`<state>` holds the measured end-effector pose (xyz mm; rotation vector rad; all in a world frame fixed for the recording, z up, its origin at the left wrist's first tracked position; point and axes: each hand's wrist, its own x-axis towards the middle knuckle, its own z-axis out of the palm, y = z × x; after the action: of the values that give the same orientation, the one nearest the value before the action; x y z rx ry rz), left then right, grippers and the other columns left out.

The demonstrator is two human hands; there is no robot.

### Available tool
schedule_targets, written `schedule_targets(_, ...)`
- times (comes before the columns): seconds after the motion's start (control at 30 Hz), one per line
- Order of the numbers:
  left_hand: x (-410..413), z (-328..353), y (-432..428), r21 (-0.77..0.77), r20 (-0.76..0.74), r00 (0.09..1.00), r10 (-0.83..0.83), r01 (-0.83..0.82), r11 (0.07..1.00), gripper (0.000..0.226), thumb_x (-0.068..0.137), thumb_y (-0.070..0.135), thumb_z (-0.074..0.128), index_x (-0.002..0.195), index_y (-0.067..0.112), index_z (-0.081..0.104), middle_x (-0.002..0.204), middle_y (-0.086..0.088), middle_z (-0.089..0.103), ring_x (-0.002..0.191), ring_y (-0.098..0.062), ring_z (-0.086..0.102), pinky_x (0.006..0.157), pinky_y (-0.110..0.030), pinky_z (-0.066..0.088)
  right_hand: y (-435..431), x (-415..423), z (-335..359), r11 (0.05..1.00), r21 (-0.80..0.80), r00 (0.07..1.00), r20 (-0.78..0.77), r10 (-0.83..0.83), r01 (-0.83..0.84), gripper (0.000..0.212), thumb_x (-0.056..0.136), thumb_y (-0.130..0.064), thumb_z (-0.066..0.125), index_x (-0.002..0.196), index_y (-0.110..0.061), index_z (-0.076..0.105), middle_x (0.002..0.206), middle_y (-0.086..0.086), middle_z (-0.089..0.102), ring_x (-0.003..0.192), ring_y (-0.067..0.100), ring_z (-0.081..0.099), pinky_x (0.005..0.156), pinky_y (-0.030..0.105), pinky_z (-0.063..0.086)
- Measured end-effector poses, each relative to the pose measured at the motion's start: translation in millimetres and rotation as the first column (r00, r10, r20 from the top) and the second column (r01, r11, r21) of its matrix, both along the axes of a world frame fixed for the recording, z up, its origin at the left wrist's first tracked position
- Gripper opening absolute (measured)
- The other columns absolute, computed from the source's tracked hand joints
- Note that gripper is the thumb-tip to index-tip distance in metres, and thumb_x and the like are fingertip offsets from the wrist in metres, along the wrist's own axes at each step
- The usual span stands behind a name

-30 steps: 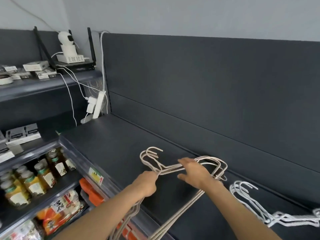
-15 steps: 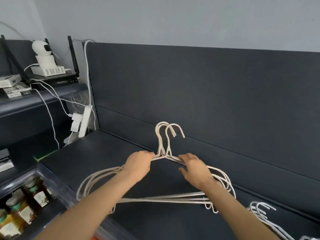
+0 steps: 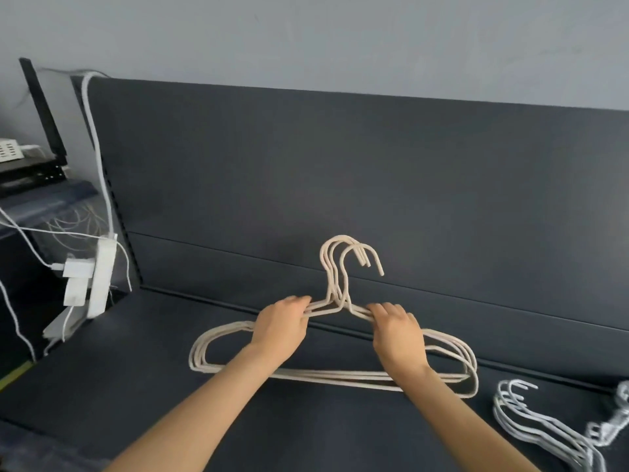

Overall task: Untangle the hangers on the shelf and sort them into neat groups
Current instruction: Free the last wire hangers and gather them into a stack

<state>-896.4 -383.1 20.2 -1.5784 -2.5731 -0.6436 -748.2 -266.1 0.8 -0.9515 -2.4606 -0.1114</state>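
A stack of several beige hangers (image 3: 218,345) stands upright on the dark shelf (image 3: 129,379), hooks up against the back panel. My left hand (image 3: 282,327) grips the left shoulders of the stack close to the necks. My right hand (image 3: 396,332) grips the right shoulders on the other side of the hooks (image 3: 343,264). The bottom bars rest near the shelf surface. A second group of white hangers (image 3: 541,427) lies flat at the lower right, apart from both hands.
A dark back panel (image 3: 340,172) rises behind the shelf. At the left, a white power strip (image 3: 100,277) with plugs and trailing cables leans by the shelf corner. A black device with an antenna (image 3: 41,110) sits on a higher shelf further left.
The beige hangers have swung from lying sideways to upright with the hooks pointing up. Both hands moved onto the shoulders beside the necks, and the view has shifted right.
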Motion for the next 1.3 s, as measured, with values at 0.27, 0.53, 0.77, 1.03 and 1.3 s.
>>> schedule_targets(0.27, 13.6, -11.2, 2.1, -0.033, -0.124, 0.992, 0.003, -0.007, 0.999, 0.044, 0.097, 0.020, 0.040, 0.140, 0.015, 0.032, 0.124, -0.002, 0.057, 0.110, -0.019, 0.055, 0.099, -0.032, 0.041, -14.2, 11.4, -7.8, 0.998, 0.049, 1.000, -0.005, -0.026, 0.026, 0.050, 0.042, -0.008, 0.085, 0.089, -0.012, 0.072, 0.062, -0.003, 0.068, 0.050, 0.017, 0.062, 0.046, 0.026, 0.050)
schedule_targets(0.53, 32.7, -7.0, -3.8, -0.046, -0.145, 0.989, -0.019, 0.012, 0.999, 0.042, 0.094, 0.007, 0.041, 0.135, 0.015, 0.038, 0.127, -0.002, 0.049, 0.111, -0.019, 0.047, 0.095, -0.029, 0.038, -21.0, 14.6, 1.5, 0.991, 0.120, 0.998, 0.009, 0.058, -0.059, 0.049, 0.021, 0.004, 0.077, 0.063, -0.019, 0.064, 0.051, -0.007, 0.055, 0.042, 0.013, 0.053, 0.038, 0.020, 0.039)
schedule_targets(0.77, 23.1, -0.7, 6.8, 0.024, -0.121, 0.991, -0.065, 0.068, 0.997, 0.043, 0.093, 0.008, 0.044, 0.136, 0.016, 0.041, 0.126, -0.002, 0.050, 0.109, -0.021, 0.049, 0.094, -0.030, 0.038, -5.5, 20.6, 6.8, 0.994, 0.112, 0.998, -0.056, 0.012, -0.005, 0.037, 0.042, 0.005, 0.078, 0.072, -0.013, 0.066, 0.060, -0.002, 0.060, 0.048, 0.018, 0.056, 0.042, 0.024, 0.043)
schedule_targets(1.03, 11.5, -6.3, 4.3, -0.051, -0.074, 0.997, -0.012, 0.008, 0.999, 0.036, 0.092, 0.005, 0.042, 0.125, 0.015, 0.049, 0.116, -0.003, 0.060, 0.106, -0.020, 0.054, 0.092, -0.031, 0.039, 7.4, 35.6, -0.1, 0.991, -0.121, 0.996, 0.075, -0.043, 0.052, 0.032, 0.074, 0.007, 0.049, 0.101, -0.009, 0.056, 0.089, 0.007, 0.064, 0.083, 0.027, 0.058, 0.072, 0.032, 0.041)
schedule_targets(1.3, 12.3, -6.3, 17.1, -0.075, -0.109, 0.993, 0.040, -0.049, 0.996, 0.033, 0.091, 0.010, 0.045, 0.124, 0.016, 0.046, 0.116, -0.001, 0.059, 0.105, -0.021, 0.053, 0.094, -0.033, 0.040, 4.8, 21.0, 8.1, 0.977, -0.179, 0.991, 0.089, -0.104, 0.118, 0.024, 0.086, -0.006, 0.043, 0.109, -0.009, 0.050, 0.105, 0.007, 0.061, 0.099, 0.027, 0.055, 0.086, 0.033, 0.040)
